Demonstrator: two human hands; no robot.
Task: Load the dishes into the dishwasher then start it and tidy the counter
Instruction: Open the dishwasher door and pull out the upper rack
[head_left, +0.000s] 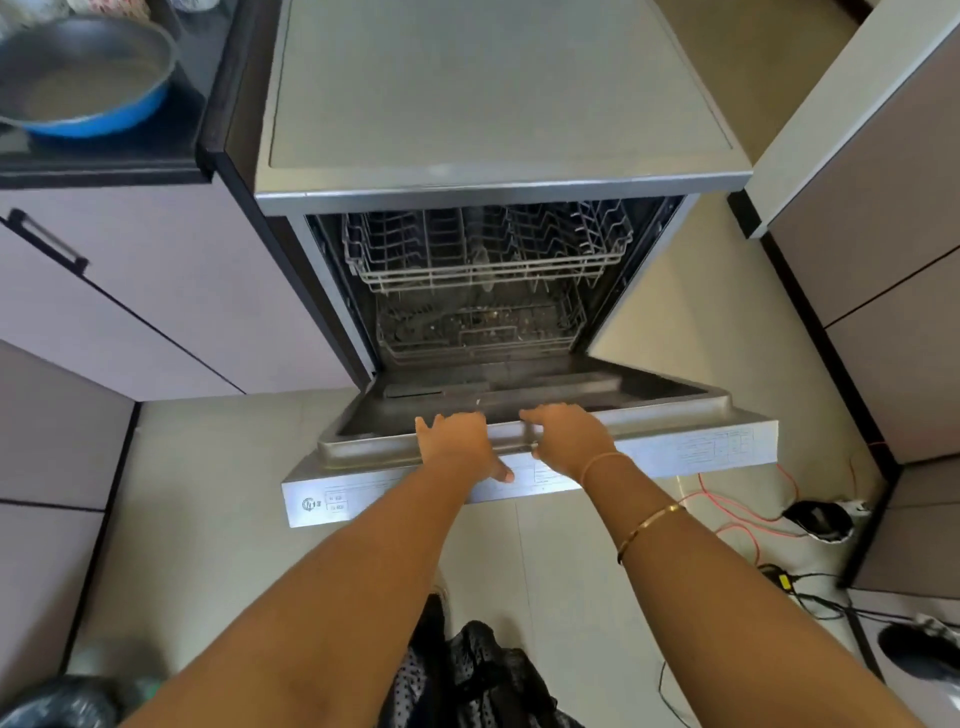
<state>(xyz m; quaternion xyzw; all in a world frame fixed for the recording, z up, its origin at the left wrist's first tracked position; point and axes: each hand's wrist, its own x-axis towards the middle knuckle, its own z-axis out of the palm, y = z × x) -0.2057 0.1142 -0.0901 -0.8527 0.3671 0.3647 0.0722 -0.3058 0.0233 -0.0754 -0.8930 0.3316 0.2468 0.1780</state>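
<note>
both the left hand (457, 441) and right hand (569, 439) grip the top edge of the dishwasher door (649, 447), side by side near its middle, the edge running left-right, the racks (483, 260) lying beyond

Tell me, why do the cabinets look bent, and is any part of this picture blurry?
Head view: the wide-angle lens bows the cabinet edges outward; the dishwasher door and both hands on it, left hand and right hand, are fairly sharp; the blue pan and the bottom-left corner are smeared; soft glare lies on the dishwasher top.
</note>
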